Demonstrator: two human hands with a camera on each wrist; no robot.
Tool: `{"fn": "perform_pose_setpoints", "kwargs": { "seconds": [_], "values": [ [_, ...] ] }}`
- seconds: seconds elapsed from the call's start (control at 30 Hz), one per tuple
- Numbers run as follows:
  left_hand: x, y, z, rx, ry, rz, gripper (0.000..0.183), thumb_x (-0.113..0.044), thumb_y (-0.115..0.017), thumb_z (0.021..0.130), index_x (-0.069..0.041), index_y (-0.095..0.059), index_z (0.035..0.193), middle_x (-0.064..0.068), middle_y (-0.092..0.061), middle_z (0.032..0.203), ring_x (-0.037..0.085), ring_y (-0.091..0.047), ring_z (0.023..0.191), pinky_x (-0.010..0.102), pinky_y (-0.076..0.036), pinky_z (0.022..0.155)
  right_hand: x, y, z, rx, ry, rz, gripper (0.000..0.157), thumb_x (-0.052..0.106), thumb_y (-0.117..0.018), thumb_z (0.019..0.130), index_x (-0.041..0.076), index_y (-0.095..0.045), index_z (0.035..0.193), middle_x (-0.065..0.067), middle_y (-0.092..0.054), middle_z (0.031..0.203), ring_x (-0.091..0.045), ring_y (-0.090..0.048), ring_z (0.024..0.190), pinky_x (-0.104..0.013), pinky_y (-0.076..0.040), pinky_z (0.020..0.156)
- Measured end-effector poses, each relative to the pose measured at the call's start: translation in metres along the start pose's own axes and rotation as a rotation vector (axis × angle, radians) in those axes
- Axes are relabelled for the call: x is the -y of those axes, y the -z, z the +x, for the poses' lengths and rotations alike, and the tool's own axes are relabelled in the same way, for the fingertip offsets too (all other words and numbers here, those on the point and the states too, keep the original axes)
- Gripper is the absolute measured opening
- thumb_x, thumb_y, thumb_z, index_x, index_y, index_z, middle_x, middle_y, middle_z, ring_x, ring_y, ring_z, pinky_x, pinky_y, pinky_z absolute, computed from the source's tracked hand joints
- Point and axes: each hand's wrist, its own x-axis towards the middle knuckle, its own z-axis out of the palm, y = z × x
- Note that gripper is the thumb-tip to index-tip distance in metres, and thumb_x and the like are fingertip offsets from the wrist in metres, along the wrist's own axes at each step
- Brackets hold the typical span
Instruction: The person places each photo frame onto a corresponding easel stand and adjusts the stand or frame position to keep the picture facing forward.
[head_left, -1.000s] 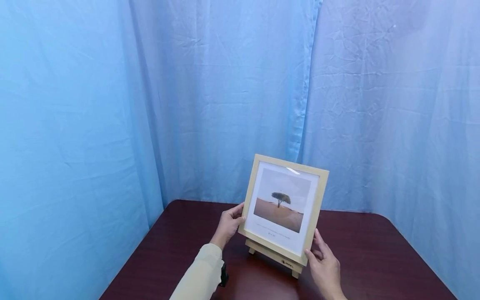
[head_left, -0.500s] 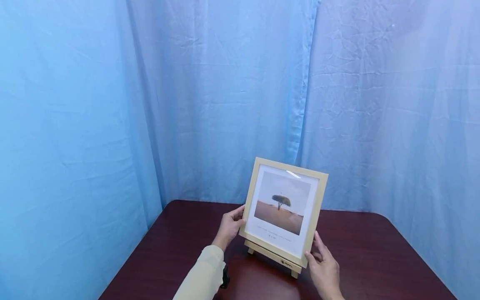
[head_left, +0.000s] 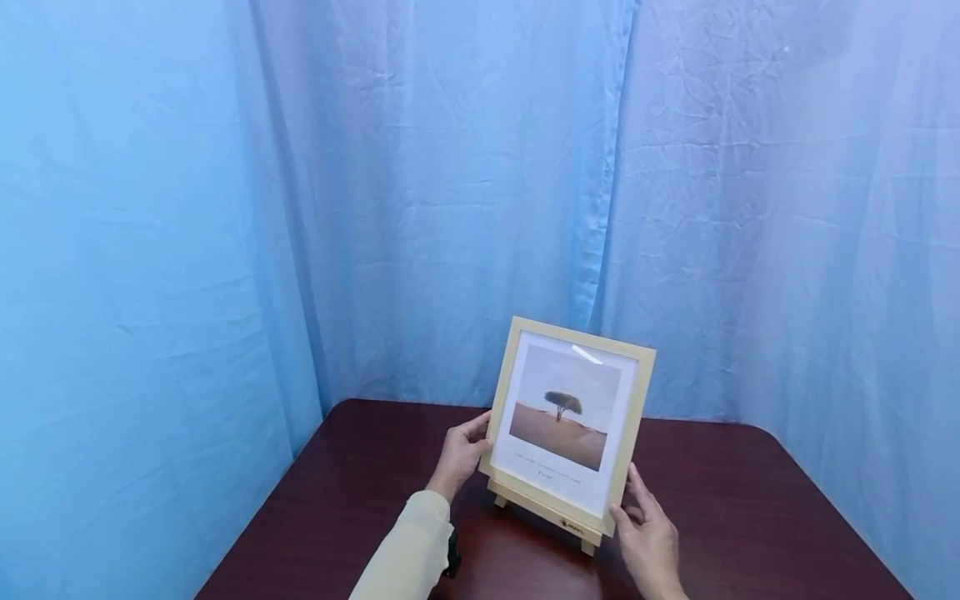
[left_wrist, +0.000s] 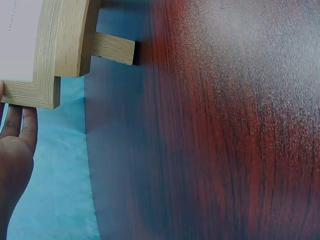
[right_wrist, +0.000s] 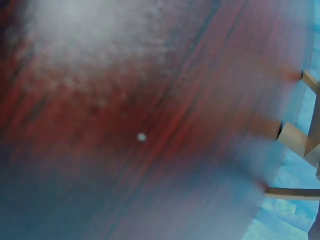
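Note:
In the head view a picture frame [head_left: 566, 417] with a light wood border, showing a lone tree on brown ground, leans back on a small wooden easel [head_left: 542, 507]. My left hand [head_left: 456, 457] holds its left edge low down, thumb at the front and fingers reaching behind. Lower on the opposite edge, my right hand [head_left: 651, 537] pinches near the bottom corner. The left wrist view shows the frame's corner [left_wrist: 42, 82], with fingers of my left hand [left_wrist: 16, 150] against it, beside the easel's ledge and a foot [left_wrist: 115, 48]. Easel legs [right_wrist: 292, 139] enter the right wrist view's right side.
Everything stands on a dark red-brown wooden table [head_left: 337, 508] with rounded far corners. Blue curtains [head_left: 450, 208] hang behind it and along both sides. A small pale spot [right_wrist: 141, 136] shows on the glossy tabletop in the right wrist view.
The picture frame has dropped slightly in the head view, more in the first half second than in the second. Both hands keep their hold, shifting only a little with it.

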Motion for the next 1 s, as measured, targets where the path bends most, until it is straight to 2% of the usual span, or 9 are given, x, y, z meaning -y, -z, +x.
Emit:
{"fn": "perform_pose_setpoints", "kwargs": {
  "seconds": [0.2,0.37,0.5,0.73,1.0],
  "values": [
    [0.005,0.0,0.0,0.001,0.015,0.002,0.05,0.017,-0.06,0.087,0.003,-0.058,0.135,0.026,-0.066,0.116,0.034,-0.062,0.105,0.044,-0.055,0.085,-0.001,0.001,0.001,0.063,-0.012,-0.001,0.072,-0.004,-0.071,0.087,0.011,-0.043,0.151,-0.026,-0.061,0.125,-0.037,-0.069,0.094,-0.025,-0.055,0.063],
    [0.004,0.001,0.0,0.006,0.04,0.008,0.05,0.014,-0.062,0.088,-0.003,-0.06,0.135,0.021,-0.067,0.117,0.029,-0.062,0.106,0.04,-0.054,0.087,-0.001,0.004,0.004,0.126,-0.034,-0.019,0.076,-0.002,-0.069,0.09,0.015,-0.035,0.156,-0.028,-0.058,0.128,-0.04,-0.067,0.098,-0.032,-0.057,0.064],
    [0.002,0.001,-0.001,0.017,0.041,0.023,0.05,0.013,-0.062,0.089,-0.004,-0.06,0.136,0.019,-0.067,0.119,0.028,-0.061,0.107,0.04,-0.054,0.088,-0.003,0.006,0.007,0.158,-0.039,-0.049,0.078,0.0,-0.068,0.091,0.016,-0.03,0.157,-0.027,-0.058,0.128,-0.039,-0.067,0.099,-0.031,-0.056,0.064],
    [0.002,0.003,-0.001,0.016,0.048,0.04,0.049,0.011,-0.062,0.09,-0.005,-0.06,0.137,0.018,-0.067,0.121,0.027,-0.061,0.109,0.038,-0.054,0.088,-0.007,0.005,0.01,0.171,-0.005,-0.062,0.078,0.001,-0.067,0.091,0.015,-0.029,0.158,-0.027,-0.06,0.124,-0.039,-0.067,0.099,-0.03,-0.055,0.064],
    [0.0,0.006,-0.006,0.02,0.037,0.042,0.05,0.011,-0.063,0.09,-0.005,-0.059,0.137,0.019,-0.069,0.113,0.028,-0.064,0.104,0.039,-0.055,0.085,-0.012,0.005,0.015,0.158,0.048,-0.054,0.076,-0.001,-0.067,0.091,0.014,-0.032,0.157,-0.023,-0.066,0.113,-0.036,-0.068,0.098,-0.032,-0.057,0.068]
  ]
}}
